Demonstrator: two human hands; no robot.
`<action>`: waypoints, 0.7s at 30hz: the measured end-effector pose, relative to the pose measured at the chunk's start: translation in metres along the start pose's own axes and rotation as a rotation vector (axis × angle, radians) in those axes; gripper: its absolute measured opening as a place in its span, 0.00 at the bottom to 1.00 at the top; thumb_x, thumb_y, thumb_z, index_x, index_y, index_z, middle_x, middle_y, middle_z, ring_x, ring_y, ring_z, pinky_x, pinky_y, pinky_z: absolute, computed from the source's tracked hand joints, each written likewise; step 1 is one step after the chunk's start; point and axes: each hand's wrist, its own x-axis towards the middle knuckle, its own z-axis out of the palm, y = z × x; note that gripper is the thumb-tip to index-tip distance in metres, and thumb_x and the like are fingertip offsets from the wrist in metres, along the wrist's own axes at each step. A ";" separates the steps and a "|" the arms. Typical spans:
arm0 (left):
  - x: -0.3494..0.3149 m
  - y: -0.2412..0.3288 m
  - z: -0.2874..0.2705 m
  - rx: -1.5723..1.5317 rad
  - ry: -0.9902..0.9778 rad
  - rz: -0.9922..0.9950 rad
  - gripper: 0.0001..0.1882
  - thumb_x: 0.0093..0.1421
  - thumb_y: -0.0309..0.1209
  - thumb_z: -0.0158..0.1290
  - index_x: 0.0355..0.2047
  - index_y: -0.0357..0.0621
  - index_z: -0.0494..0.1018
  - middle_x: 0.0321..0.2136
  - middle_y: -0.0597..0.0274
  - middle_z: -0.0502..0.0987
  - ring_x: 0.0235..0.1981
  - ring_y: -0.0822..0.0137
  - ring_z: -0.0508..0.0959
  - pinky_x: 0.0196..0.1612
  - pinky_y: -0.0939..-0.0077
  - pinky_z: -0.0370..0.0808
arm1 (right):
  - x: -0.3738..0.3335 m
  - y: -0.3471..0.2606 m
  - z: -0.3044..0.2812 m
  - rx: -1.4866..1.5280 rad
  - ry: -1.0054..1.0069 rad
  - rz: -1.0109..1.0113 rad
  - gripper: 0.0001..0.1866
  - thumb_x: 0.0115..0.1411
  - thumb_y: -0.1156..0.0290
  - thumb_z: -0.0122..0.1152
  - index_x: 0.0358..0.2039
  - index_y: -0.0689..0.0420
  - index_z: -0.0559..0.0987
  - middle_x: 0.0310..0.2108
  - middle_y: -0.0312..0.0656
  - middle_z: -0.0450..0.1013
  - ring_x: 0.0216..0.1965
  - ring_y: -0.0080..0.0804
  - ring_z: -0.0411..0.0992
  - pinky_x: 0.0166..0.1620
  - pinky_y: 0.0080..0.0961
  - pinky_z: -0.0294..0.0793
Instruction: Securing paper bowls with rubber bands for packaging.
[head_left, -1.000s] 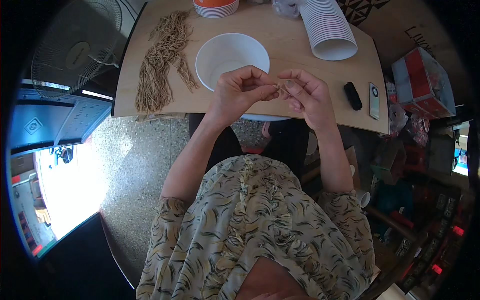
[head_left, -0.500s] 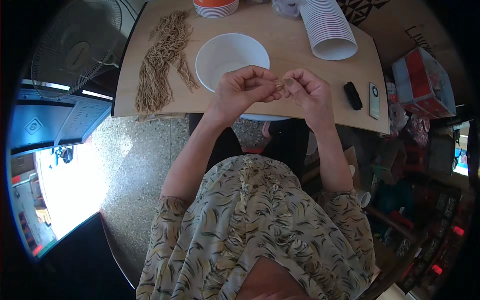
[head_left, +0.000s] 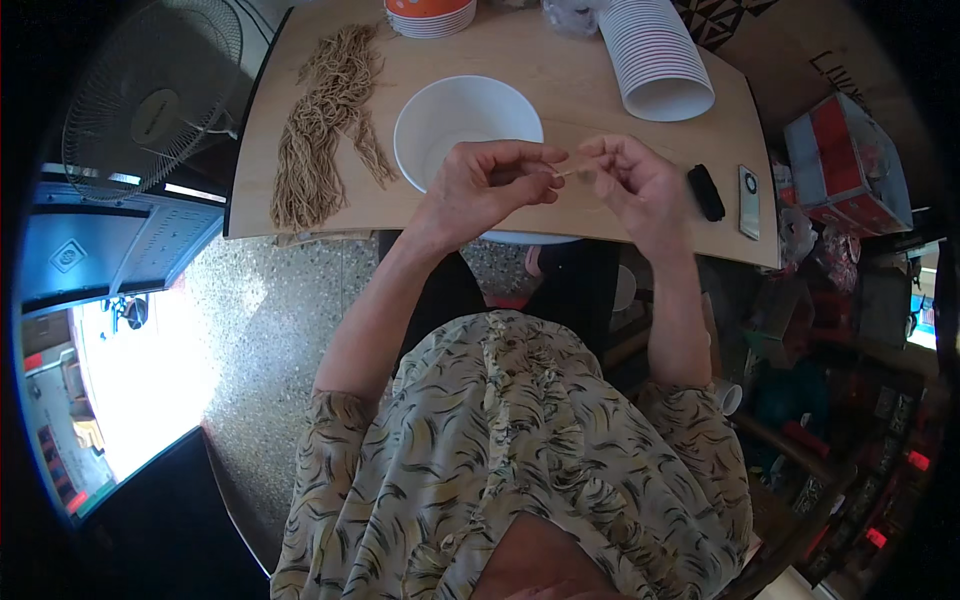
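Note:
My left hand (head_left: 490,190) is closed in a pinch above the near rim of a white paper tub (head_left: 468,90). A thin tan strand (head_left: 570,174) sticks out from its fingertips toward the right. My right hand (head_left: 640,190) is just beside it, slightly blurred, with thumb and forefinger apart near the strand's free end. Whether its fingertips touch the strand is hard to see. To the left of the tub lies a loose bundle of tan twisted cords (head_left: 320,130) on the wooden table (head_left: 560,100).
A stack of white tubs (head_left: 660,70) lies on its side at the far right, near an orange tub stack (head_left: 430,15) and a clear plastic bag (head_left: 572,15). A black pouch-like item (head_left: 706,193) and a phone (head_left: 748,200) rest at the right edge. A fan (head_left: 155,115) stands at left.
My right hand has drawn away to the right and its fingers have parted. My left hand stays pinched. The tub has shifted slightly toward me.

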 end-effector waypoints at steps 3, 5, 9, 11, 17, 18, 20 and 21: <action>-0.001 0.009 0.002 0.222 -0.029 0.052 0.11 0.63 0.24 0.58 0.45 0.33 0.80 0.35 0.60 0.83 0.34 0.74 0.82 0.41 0.81 0.80 | -0.008 -0.020 -0.017 -0.239 -0.077 0.047 0.04 0.62 0.77 0.63 0.34 0.65 0.77 0.25 0.29 0.71 0.26 0.10 0.64 0.28 0.12 0.64; 0.002 0.010 0.005 0.516 -0.003 0.217 0.08 0.60 0.24 0.61 0.39 0.36 0.82 0.32 0.62 0.83 0.31 0.75 0.81 0.39 0.82 0.79 | -0.014 -0.025 -0.022 -0.464 -0.140 0.079 0.04 0.61 0.78 0.65 0.32 0.65 0.78 0.24 0.28 0.70 0.25 0.10 0.63 0.26 0.12 0.63; -0.007 0.006 0.020 0.794 0.050 0.387 0.05 0.54 0.22 0.62 0.33 0.40 0.81 0.27 0.59 0.80 0.30 0.66 0.81 0.36 0.74 0.79 | -0.024 -0.020 -0.028 -0.340 -0.062 -0.025 0.05 0.60 0.78 0.65 0.30 0.64 0.78 0.22 0.27 0.69 0.23 0.09 0.61 0.25 0.13 0.60; -0.014 0.001 0.024 0.868 0.108 0.458 0.06 0.53 0.22 0.62 0.33 0.41 0.80 0.29 0.59 0.80 0.31 0.63 0.82 0.36 0.72 0.79 | -0.031 -0.017 -0.037 -0.325 -0.035 -0.033 0.05 0.59 0.79 0.65 0.29 0.64 0.77 0.22 0.27 0.69 0.23 0.09 0.61 0.25 0.12 0.60; -0.020 -0.023 0.016 1.002 0.310 0.589 0.08 0.52 0.23 0.63 0.33 0.45 0.80 0.36 0.63 0.81 0.34 0.60 0.82 0.38 0.68 0.80 | -0.055 -0.004 -0.072 0.050 0.100 -0.176 0.05 0.57 0.79 0.64 0.29 0.65 0.76 0.26 0.33 0.69 0.26 0.16 0.63 0.29 0.14 0.59; -0.020 -0.023 0.014 1.010 0.314 0.556 0.07 0.52 0.24 0.63 0.33 0.45 0.80 0.37 0.63 0.81 0.34 0.59 0.82 0.37 0.68 0.80 | -0.058 -0.003 -0.078 0.053 0.093 -0.176 0.05 0.57 0.79 0.64 0.29 0.65 0.76 0.26 0.33 0.69 0.26 0.16 0.63 0.29 0.14 0.59; -0.020 -0.025 0.011 1.020 0.318 0.525 0.07 0.52 0.24 0.63 0.33 0.45 0.80 0.38 0.63 0.81 0.33 0.59 0.82 0.37 0.68 0.80 | -0.065 -0.003 -0.084 0.167 0.128 -0.228 0.06 0.57 0.77 0.63 0.30 0.65 0.75 0.26 0.36 0.67 0.25 0.18 0.61 0.28 0.16 0.57; -0.020 -0.027 0.009 1.037 0.322 0.504 0.07 0.52 0.25 0.63 0.33 0.45 0.80 0.38 0.63 0.81 0.33 0.59 0.82 0.36 0.68 0.80 | -0.066 -0.002 -0.086 0.215 0.155 -0.259 0.09 0.57 0.73 0.65 0.30 0.65 0.75 0.25 0.37 0.65 0.24 0.18 0.59 0.27 0.16 0.57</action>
